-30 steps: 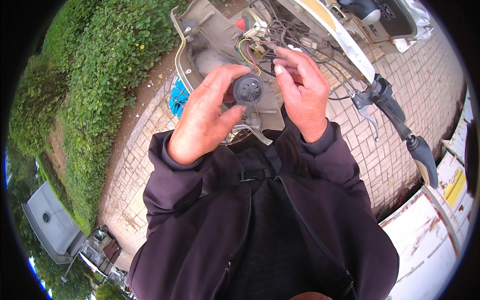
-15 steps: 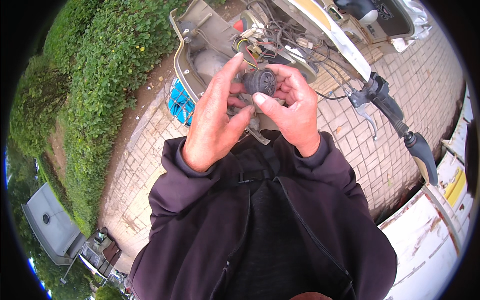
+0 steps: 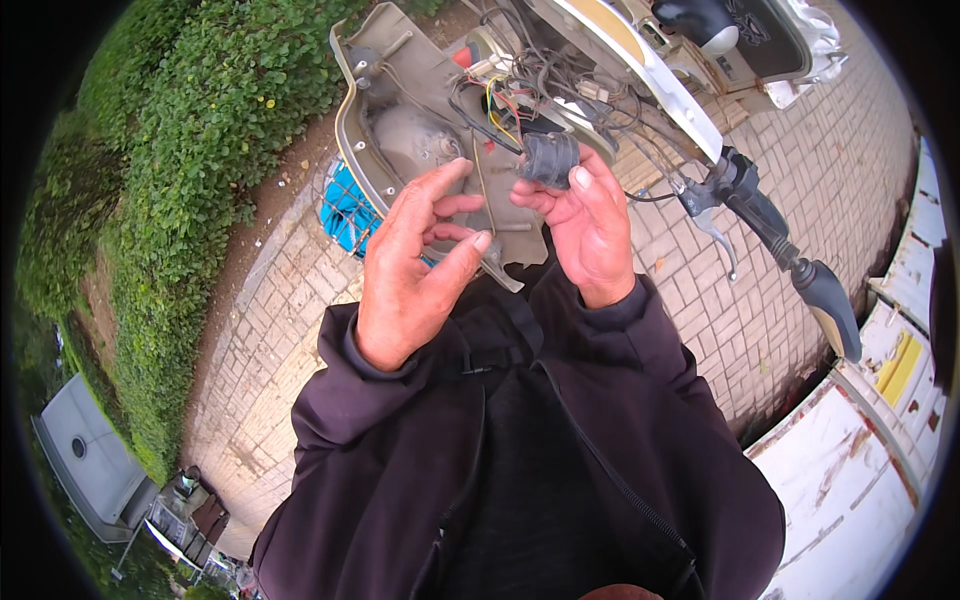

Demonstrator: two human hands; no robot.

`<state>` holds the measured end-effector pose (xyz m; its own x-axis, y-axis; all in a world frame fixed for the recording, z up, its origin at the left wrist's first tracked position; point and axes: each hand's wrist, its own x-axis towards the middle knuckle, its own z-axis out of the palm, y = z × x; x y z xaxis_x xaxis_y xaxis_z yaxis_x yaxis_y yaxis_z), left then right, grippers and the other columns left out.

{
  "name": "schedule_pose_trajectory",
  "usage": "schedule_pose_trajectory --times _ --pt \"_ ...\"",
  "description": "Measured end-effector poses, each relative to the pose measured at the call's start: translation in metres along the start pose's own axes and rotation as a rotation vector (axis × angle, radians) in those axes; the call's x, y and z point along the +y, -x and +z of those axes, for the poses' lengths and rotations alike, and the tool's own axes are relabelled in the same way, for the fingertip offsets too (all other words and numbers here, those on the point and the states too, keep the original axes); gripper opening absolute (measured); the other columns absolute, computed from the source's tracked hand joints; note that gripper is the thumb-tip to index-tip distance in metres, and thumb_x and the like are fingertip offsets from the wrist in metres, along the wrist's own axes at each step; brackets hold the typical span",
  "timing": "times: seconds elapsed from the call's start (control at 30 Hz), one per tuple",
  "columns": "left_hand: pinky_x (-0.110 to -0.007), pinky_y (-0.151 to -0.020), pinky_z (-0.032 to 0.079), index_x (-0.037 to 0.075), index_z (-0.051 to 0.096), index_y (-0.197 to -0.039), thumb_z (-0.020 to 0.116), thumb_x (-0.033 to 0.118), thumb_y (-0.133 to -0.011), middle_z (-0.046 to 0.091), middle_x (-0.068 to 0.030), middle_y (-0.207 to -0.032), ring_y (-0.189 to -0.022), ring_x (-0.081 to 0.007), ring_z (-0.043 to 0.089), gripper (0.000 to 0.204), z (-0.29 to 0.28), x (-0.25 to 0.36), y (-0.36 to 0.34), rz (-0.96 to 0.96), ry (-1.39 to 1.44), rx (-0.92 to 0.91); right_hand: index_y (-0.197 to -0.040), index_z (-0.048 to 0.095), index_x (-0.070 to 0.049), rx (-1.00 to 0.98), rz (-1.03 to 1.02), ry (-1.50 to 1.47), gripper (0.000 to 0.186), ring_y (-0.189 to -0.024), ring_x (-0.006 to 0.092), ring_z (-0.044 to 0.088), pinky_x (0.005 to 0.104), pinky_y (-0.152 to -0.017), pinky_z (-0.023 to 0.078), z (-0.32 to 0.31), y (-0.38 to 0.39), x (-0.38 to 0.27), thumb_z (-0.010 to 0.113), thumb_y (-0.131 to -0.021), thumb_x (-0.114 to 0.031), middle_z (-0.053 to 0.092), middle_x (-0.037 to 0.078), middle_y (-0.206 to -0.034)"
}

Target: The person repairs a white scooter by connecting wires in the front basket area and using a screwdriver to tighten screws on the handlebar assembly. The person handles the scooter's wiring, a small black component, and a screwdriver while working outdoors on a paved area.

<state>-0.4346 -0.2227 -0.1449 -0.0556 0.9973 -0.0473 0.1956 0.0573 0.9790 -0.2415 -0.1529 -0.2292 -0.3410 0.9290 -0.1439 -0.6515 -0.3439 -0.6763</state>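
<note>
My right hand (image 3: 595, 235) grips a dark, round cylindrical part (image 3: 545, 158), its side now toward me and its rear near wires. My left hand (image 3: 405, 270) is held a little to the left of it, fingers apart and curved, with nothing in them. Beyond both hands lies a grey plastic fairing (image 3: 410, 130) with molded posts and a dusty inner side. A tangle of black, red and yellow wires (image 3: 515, 95) and pale connectors hangs over it. At its left, blue material (image 3: 347, 205) shows inside a wire basket.
A handlebar (image 3: 760, 215) with brake lever (image 3: 717, 232) and mirror (image 3: 830, 305) juts to the right under a white body panel (image 3: 675, 90). A hedge (image 3: 170, 200) borders the brick paving (image 3: 700, 320) on the left; rusty white sheeting (image 3: 820, 480) lies at lower right.
The round part has turned from face-up to side-on and moved right into my right hand's grip. My left hand has let go of it and shifted slightly left.
</note>
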Motion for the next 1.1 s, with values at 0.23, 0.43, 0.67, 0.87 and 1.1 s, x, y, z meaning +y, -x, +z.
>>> schedule_pose_trajectory --times 0.23,0.43,0.67,0.87,1.1 --pt "-0.038 -0.101 0.057 -0.009 0.048 -0.152 0.076 0.008 -0.099 0.064 -0.0225 -0.139 -0.125 -0.0279 0.068 0.062 0.011 -0.004 -0.001 -0.097 0.153 -0.050 -0.140 0.050 0.002 -0.038 -0.017 0.055 0.048 -0.109 0.0257 0.072 0.0429 -0.098 0.060 0.008 0.009 0.000 0.067 -0.102 -0.023 0.068 0.017 -0.128" --pt "-0.037 -0.109 0.050 -0.008 0.043 -0.155 0.067 0.009 -0.105 0.062 -0.0180 -0.141 -0.128 -0.0224 0.063 0.057 0.016 -0.004 -0.007 -0.180 0.296 -0.115 -0.139 0.050 0.001 -0.039 -0.116 0.272 0.056 -0.110 0.0160 0.068 0.0329 -0.093 0.057 0.021 0.020 0.011 0.081 -0.093 -0.009 0.067 0.011 -0.125" --pt "-0.032 -0.094 0.057 -0.008 0.049 -0.149 0.072 0.009 -0.103 0.070 -0.0155 -0.126 -0.109 -0.0161 0.068 0.054 0.019 -0.004 -0.013 -0.191 0.196 -0.014 -0.137 0.058 0.000 -0.059 -0.125 0.552 0.056 -0.105 0.0148 0.070 0.0304 -0.087 0.059 0.023 0.025 0.012 0.086 -0.091 -0.013 0.069 0.010 -0.119" --pt "-0.031 -0.087 0.059 -0.008 0.052 -0.146 0.076 0.006 -0.099 0.071 -0.0165 -0.121 -0.103 -0.0155 0.070 0.055 0.007 -0.001 -0.024 -0.112 0.018 0.057 -0.141 0.059 0.004 -0.060 -0.129 0.609 0.049 -0.107 0.0160 0.069 0.0321 -0.094 0.057 0.014 0.021 0.006 0.078 -0.098 -0.011 0.068 0.011 -0.130" --pt "-0.034 -0.100 0.057 -0.003 0.050 -0.150 0.081 0.000 -0.091 0.066 -0.0164 -0.133 -0.117 -0.0212 0.069 0.067 0.002 -0.001 -0.030 0.074 -0.302 0.115 -0.134 0.063 0.005 0.025 -0.042 0.497 0.033 -0.102 0.0180 0.074 0.0312 -0.088 0.060 0.009 0.011 0.004 0.070 -0.105 -0.010 0.073 0.013 -0.124"
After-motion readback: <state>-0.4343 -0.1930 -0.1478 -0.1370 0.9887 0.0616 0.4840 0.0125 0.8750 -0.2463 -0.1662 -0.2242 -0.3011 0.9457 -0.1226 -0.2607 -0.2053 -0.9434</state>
